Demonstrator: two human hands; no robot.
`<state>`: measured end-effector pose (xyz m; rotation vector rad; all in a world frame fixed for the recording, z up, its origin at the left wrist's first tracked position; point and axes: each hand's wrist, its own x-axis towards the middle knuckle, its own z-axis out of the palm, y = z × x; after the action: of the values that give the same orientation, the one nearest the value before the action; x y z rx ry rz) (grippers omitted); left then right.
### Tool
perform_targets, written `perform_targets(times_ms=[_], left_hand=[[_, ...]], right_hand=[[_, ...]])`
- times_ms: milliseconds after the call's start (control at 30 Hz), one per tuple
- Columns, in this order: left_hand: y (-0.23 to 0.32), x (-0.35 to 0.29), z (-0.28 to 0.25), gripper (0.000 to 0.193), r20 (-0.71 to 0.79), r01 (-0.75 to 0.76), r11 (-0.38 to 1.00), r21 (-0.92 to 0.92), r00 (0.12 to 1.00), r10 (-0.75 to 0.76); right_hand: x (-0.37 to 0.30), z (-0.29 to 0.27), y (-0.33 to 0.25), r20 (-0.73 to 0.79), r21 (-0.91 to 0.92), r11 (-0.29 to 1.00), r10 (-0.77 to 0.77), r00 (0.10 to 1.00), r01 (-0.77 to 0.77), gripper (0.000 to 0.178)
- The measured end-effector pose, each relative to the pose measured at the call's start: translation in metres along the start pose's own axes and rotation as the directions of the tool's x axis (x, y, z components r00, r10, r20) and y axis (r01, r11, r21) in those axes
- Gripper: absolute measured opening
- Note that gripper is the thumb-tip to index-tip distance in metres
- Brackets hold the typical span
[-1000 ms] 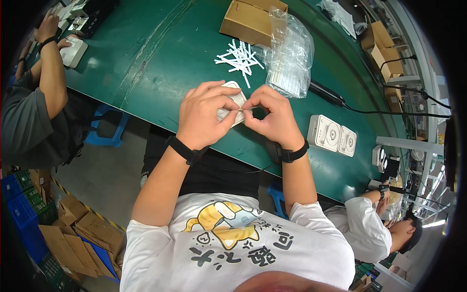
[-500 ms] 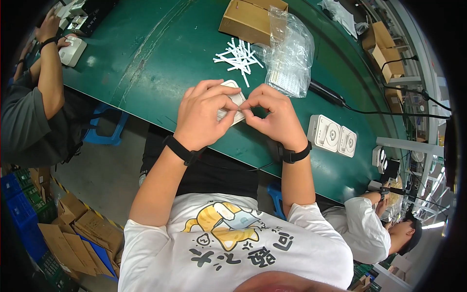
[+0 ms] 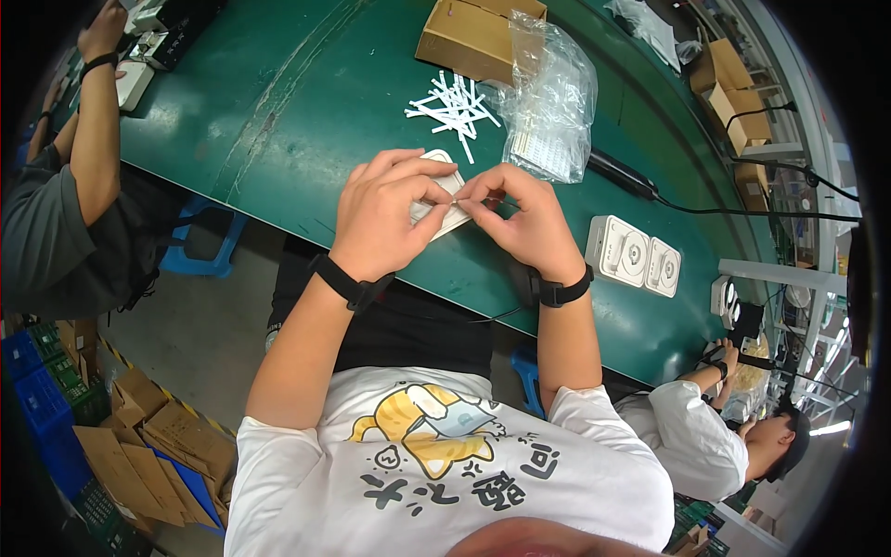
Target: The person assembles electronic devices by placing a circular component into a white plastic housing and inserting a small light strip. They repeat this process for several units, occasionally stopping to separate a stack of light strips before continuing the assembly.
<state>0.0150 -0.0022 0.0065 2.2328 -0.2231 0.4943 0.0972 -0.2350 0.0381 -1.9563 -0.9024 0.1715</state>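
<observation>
A white box-shaped device [image 3: 453, 221] with rounded corners lies on the green table in front of me, largely covered by my fingers. My left hand [image 3: 382, 221] rests over its left side, thumb and fingertips closed near its right edge. Against those tips, my right hand [image 3: 527, 225] pinches with thumb and forefinger. Whatever is between the fingertips is too small and hidden to name. Just beyond the device is a loose pile of white strips [image 3: 453, 110].
Behind the strips are an open cardboard box [image 3: 464, 45] and a clear plastic bag [image 3: 568, 97] of white pieces. A black cylindrical tool [image 3: 624, 174] with a cable lies right. Two white devices [image 3: 620, 252] stand nearer. Co-workers sit left [image 3: 56, 223] and right [image 3: 691, 432].
My right hand's fingers have shifted slightly left and lower against my left fingertips. The left co-worker's hand has moved up a little from a white device.
</observation>
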Motion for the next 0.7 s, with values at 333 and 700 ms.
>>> perform_targets(times_ms=[333, 700], left_hand=[[0.0002, -0.0002, -0.0030, 0.008, 0.041, 0.001, 1.000, 0.010, 0.999, -0.002], [0.0006, -0.0008, -0.0020, 0.007, 0.034, 0.016, 1.000, 0.002, 0.999, -0.016]], right_hand=[[-0.0004, -0.0038, -0.0047, 0.002, -0.012, 0.998, 0.056, 0.998, -0.056, 0.024], [-0.0037, -0.0006, 0.0032, -0.011, 0.065, 0.997, 0.035, 0.999, -0.034, 0.029]])
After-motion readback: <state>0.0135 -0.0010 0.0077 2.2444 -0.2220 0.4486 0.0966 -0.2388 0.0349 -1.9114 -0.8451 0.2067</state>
